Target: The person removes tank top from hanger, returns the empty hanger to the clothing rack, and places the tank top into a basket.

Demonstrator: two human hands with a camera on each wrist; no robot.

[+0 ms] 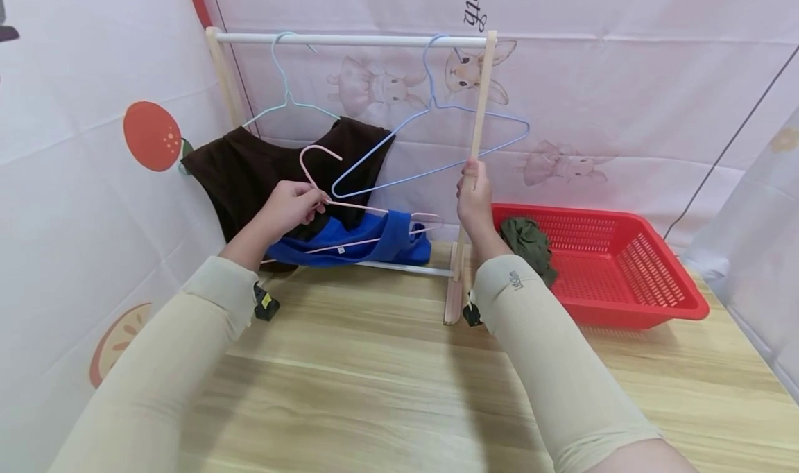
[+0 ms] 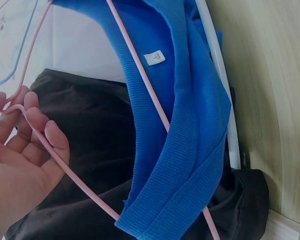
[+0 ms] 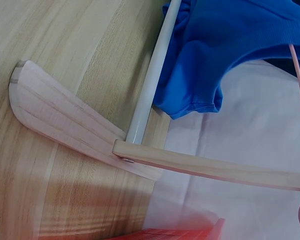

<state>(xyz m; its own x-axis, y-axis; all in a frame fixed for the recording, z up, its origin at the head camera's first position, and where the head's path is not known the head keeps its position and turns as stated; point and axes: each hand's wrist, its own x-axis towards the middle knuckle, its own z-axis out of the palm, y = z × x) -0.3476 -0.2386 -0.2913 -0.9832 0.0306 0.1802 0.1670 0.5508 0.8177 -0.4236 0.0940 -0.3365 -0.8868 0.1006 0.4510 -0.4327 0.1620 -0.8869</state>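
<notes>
My left hand (image 1: 290, 209) pinches a pink hanger (image 2: 86, 190) just below its hook. From that hanger hangs a blue ribbed garment (image 1: 394, 238) with a white label (image 2: 154, 57); it sags around the lower bar. My right hand (image 1: 476, 202) grips the right wooden post (image 1: 482, 109) of a small clothes rack. On the rack's white top rail (image 1: 368, 41), a mint green hanger (image 1: 287, 81) carries a dark brown garment (image 1: 262, 171), behind my left hand. A bare light blue hanger (image 1: 431, 78) hangs from the rail near the right post. Most right fingers are out of the right wrist view.
A red plastic basket (image 1: 677, 289) stands right of the rack, with a crumpled dark green cloth (image 1: 527, 247) at its left end. The rack's wooden foot (image 3: 65, 117) rests on the wood-grain table (image 1: 349, 383). Printed fabric walls (image 1: 624, 112) close off the back and sides.
</notes>
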